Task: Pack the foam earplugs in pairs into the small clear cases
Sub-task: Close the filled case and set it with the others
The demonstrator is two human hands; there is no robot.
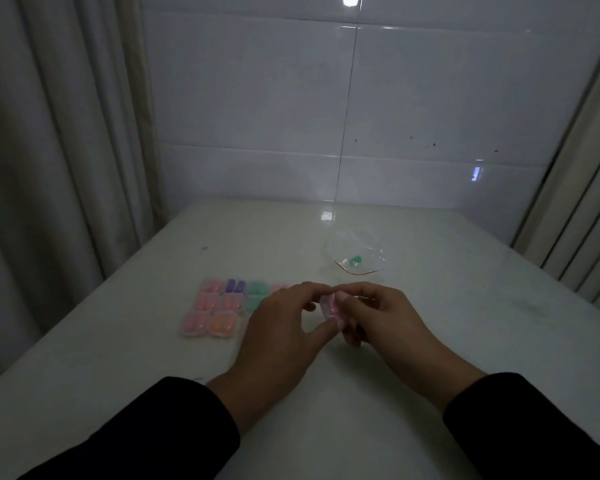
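Item: pink case [330,308], pinched between our left hand [278,336] and right hand [383,323] fingertips; contents blurred. Left of our fingers: filled cases [219,308], partly hidden. Beyond them: bag [357,256], one green earplug [354,260].

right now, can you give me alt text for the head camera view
Both hands, left hand and right hand, hold a small clear case with pink earplugs above a white table. To their left, filled cases lie in rows: pink, orange, purple and green. Farther back lies a clear plastic bag holding a green earplug.
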